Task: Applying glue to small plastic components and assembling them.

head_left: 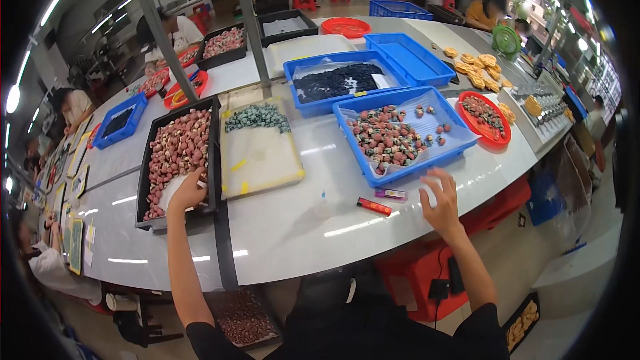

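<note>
My left hand point(188, 191) is down inside a black tray point(215, 135) of small reddish-brown round pieces point(179, 139), near its right wall. Its fingers are bent together among the pieces, and what they grip is too small to make out. Above the table's front edge, my right hand point(441, 201) is raised with its fingers apart, holding nothing. It is nearest to a blue tray point(417, 170) lined with clear film, where red and dark-green round pieces point(387, 139) lie. A red tube point(374, 207) and a purple small box point(391, 195) lie left of that hand.
Between the trays lies a pale board point(257, 160) with dark-green pieces point(257, 118). Behind are a blue tray of black pieces point(337, 83) and another blue tray point(410, 60). A red plate point(483, 120) stands right; a small clear bottle point(323, 205) stands in front. Metal posts rise from the table.
</note>
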`<state>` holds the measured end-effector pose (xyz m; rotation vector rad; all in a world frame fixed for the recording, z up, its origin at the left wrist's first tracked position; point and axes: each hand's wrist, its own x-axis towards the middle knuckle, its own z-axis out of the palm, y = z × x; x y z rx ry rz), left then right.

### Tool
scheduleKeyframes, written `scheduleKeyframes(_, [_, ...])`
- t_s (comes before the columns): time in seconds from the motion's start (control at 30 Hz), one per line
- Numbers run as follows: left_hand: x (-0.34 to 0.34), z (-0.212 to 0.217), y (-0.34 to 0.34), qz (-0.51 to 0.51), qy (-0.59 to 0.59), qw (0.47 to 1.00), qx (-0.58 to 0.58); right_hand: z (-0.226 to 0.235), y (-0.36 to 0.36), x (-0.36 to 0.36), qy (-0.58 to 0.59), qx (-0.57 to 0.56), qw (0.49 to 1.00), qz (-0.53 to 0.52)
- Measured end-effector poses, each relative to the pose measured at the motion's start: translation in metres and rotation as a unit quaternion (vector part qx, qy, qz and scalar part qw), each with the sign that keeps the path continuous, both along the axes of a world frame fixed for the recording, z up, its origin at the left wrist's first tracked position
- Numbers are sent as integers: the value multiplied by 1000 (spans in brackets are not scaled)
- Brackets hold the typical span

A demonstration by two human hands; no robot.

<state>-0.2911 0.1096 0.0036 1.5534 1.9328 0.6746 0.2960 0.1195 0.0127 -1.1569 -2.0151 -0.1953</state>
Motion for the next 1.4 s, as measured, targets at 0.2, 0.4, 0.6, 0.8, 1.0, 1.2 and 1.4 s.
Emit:
scheduleKeyframes(0.2, [-11, -16, 3, 24, 77, 994, 68, -45, -99, -17, 55, -8, 990, 127])
scheduleKeyframes(0.4, [-28, -16, 20, 85, -21, 993, 83, -148, -186, 12, 148, -319, 936, -22])
scheduleKeyframes(0.6, [-4, 11, 54, 156, -170, 955, 187, -255, -279, 112, -12, -734, 678, 42])
scheduleKeyframes(0.8, [55, -8, 121, 42, 114, 971, 205, -281, -284, 138, -57, -824, 563, 5])
scheduleKeyframes(1.0, [91, -37, 175, 47, 264, 941, 207, -270, -251, 119, -29, -807, 590, -25])
scheduleKeyframes(1.2, [113, -49, 187, 133, 248, 943, 180, -268, -237, 109, -18, -797, 603, -33])
scheduleKeyframes(1.4, [106, -50, 185, 103, 231, 942, 222, -271, -249, 109, -28, -795, 605, -25])
